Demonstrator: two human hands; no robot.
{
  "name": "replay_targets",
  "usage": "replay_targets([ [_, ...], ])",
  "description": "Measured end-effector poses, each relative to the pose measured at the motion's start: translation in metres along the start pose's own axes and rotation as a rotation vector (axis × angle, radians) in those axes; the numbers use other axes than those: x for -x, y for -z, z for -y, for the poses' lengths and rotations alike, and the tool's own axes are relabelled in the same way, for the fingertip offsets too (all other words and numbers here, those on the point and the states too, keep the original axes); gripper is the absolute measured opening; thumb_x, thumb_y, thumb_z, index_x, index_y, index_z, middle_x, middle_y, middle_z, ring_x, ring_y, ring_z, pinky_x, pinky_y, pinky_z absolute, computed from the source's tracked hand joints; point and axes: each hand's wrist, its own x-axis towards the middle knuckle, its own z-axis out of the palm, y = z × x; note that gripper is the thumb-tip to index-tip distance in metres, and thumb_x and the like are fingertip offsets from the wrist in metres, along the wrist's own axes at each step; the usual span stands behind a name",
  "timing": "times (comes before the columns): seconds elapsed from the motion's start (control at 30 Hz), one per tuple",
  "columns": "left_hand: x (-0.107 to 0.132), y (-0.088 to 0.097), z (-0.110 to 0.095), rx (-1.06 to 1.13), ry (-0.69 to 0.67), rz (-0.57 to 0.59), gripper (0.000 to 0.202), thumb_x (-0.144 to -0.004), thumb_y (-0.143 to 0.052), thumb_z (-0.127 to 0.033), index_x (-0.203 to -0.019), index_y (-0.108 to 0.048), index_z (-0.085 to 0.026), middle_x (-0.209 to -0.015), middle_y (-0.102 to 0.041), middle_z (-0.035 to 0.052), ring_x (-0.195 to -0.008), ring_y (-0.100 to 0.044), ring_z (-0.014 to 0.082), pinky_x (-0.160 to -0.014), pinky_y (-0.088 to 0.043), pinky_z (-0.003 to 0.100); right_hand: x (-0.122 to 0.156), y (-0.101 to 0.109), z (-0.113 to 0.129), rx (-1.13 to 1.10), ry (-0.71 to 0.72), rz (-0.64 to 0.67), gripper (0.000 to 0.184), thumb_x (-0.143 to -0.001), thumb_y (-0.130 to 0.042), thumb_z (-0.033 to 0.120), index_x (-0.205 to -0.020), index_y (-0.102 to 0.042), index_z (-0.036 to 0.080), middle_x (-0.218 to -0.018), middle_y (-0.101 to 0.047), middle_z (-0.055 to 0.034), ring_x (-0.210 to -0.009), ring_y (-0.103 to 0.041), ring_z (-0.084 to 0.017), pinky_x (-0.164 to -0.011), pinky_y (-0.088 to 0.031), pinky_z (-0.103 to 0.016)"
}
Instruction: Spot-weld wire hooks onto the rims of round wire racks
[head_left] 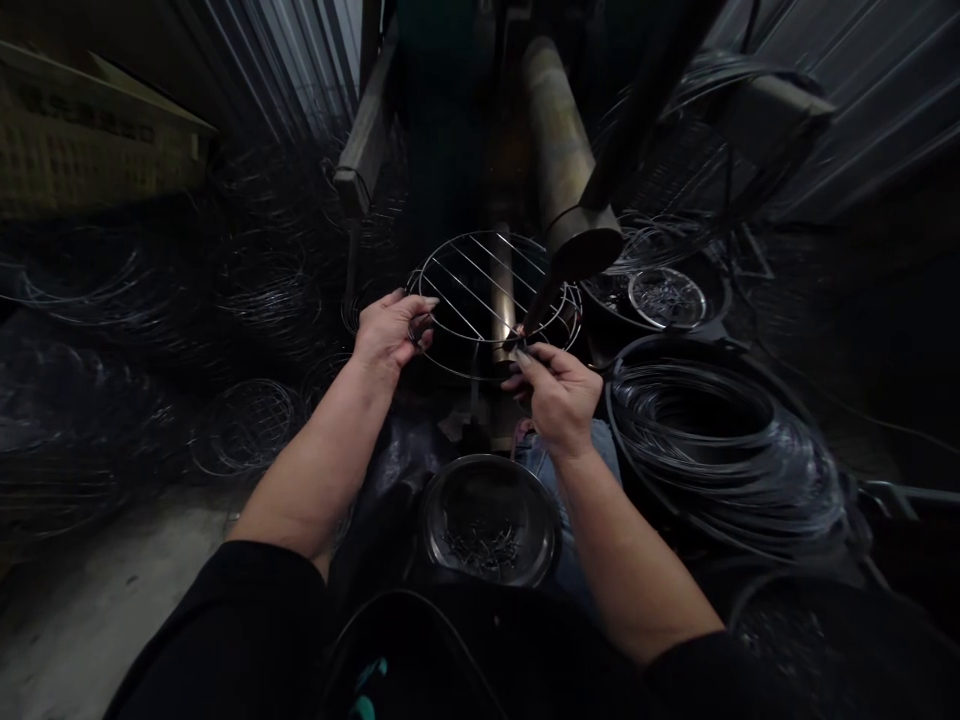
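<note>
A round wire rack (459, 283) with parallel cross bars is held out in front of me, close to the tips of a machine. My left hand (395, 330) grips its left rim between thumb and fingers. Near the rack's front right edge, my right hand (553, 385) is pinched closed beside the machine's lower electrode bar (502, 300) and pointed upper tip (544, 297). What the right fingertips hold is too small and dark to make out. Below the hands, a metal bowl (491, 470) on my lap contains short wire pieces (484, 548).
A thick machine cylinder (574, 170) hangs above the rack. To the right, a tub holds coiled wire (720, 450), with a dish of small metal pieces (666, 298) behind it. Stacked wire racks (270, 285) crowd the left, beneath a yellow crate (97, 140).
</note>
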Motion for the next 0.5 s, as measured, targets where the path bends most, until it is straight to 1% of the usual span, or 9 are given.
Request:
replay_targets([
  [0.1,0.001,-0.002,-0.001,-0.002,0.006,-0.005,0.046,-0.049,-0.072,-0.004,-0.086,-0.049,-0.019,-0.063,-0.059,-0.0016,-0.054,-0.060,0.0149,-0.048,-0.046,0.024,0.006,0.005,-0.002,0.074,-0.027,0.015,0.026,-0.073,-0.070,0.037,-0.087,-0.070,0.015,-0.065,-0.066,-0.0004,-0.053,-0.064,-0.015,-0.040,-0.045,-0.021],
  [0.2,0.000,-0.002,-0.001,0.002,0.020,0.004,0.048,-0.048,-0.072,-0.004,-0.087,-0.050,-0.019,-0.063,-0.059,-0.0016,-0.054,-0.060,0.0149,-0.048,-0.045,0.025,0.011,0.007,-0.008,0.125,0.009,-0.043,0.027,-0.073,-0.069,0.037,-0.089,-0.071,0.016,-0.070,-0.068,-0.0011,-0.058,-0.065,-0.015,-0.045,-0.050,-0.022],
  [0.33,-0.004,-0.001,0.001,-0.004,0.011,0.013,0.048,-0.047,-0.073,-0.006,-0.088,-0.051,-0.018,-0.064,-0.061,-0.0007,-0.054,-0.060,0.0152,-0.050,-0.046,0.026,0.011,0.004,-0.018,0.093,0.088,-0.063,0.021,-0.075,-0.068,0.034,-0.086,-0.070,0.016,-0.073,-0.069,-0.0008,-0.060,-0.067,-0.016,-0.053,-0.053,-0.026],
  [0.5,-0.006,-0.001,0.002,-0.004,0.013,0.002,0.048,-0.045,-0.074,-0.007,-0.086,-0.052,-0.018,-0.065,-0.061,-0.0001,-0.055,-0.060,0.0156,-0.050,-0.046,0.027,0.008,0.002,-0.023,0.017,0.082,-0.079,0.019,-0.072,-0.070,0.032,-0.083,-0.069,0.016,-0.076,-0.069,-0.0006,-0.057,-0.067,-0.015,-0.056,-0.055,-0.027],
])
